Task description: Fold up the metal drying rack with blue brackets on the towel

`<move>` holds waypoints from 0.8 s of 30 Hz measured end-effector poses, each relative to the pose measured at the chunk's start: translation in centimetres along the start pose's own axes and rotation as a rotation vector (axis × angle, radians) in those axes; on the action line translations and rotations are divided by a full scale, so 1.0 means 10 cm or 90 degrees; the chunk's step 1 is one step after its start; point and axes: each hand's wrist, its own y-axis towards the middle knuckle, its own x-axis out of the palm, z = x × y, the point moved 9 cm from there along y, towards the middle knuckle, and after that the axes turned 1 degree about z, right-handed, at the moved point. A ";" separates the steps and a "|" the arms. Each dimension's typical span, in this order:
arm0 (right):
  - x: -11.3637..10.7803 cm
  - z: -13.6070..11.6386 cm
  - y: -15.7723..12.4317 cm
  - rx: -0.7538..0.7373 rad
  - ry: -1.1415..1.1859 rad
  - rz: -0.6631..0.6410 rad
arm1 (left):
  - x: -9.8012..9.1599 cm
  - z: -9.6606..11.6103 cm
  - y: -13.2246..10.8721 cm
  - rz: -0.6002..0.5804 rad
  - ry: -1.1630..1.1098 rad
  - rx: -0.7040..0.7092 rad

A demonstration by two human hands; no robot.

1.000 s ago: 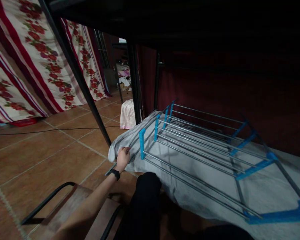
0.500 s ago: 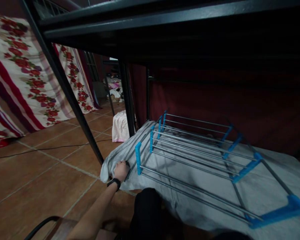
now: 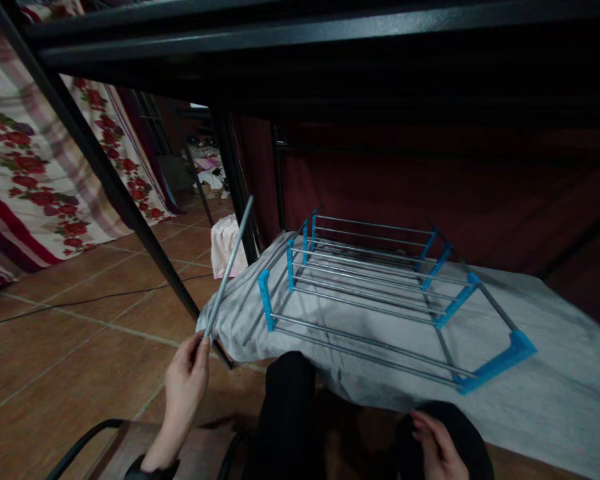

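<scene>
Rod [image 3: 230, 267], thin and grey, is held by its low end in the left hand [image 3: 185, 380]. It is pinched between the thumb and the fingers, and its top end is pointed up and a bit to the right. A black band [image 3: 153, 469] is worn on the left wrist. The right hand [image 3: 437, 447] is seen at the bottom, by the right knee [image 3: 473, 433], with its fingers bent in. Part of it is cut off, so it cannot be told if anything is held there. A rack [image 3: 365, 306] with shiny bars and blue end parts is set on a grey cloth [image 3: 545, 400], to the right of the rod. More grey rods can be seen on the cloth at the rack's left end, but it cannot be told if they are joined to it. Over the rack, a black metal frame [image 3: 280, 33] is seen, with a dark red wall [image 3: 430, 180] behind. On the left, a curtain [image 3: 30, 167] with red flowers is hung over the brown floor [image 3: 95, 360], and a black cord [image 3: 95, 300] is stretched across the tiles.
</scene>
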 end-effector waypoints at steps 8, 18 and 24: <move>0.62 -0.80 0.13 0.142 0.244 -0.109 | 0.48 1.32 -0.90 -0.202 0.074 0.526; 0.42 -0.81 0.47 0.354 0.645 -0.072 | 1.23 1.88 -1.37 -0.419 0.066 0.680; 0.32 -0.60 0.65 0.375 0.640 -0.016 | 1.51 2.02 -1.34 -0.433 0.109 0.657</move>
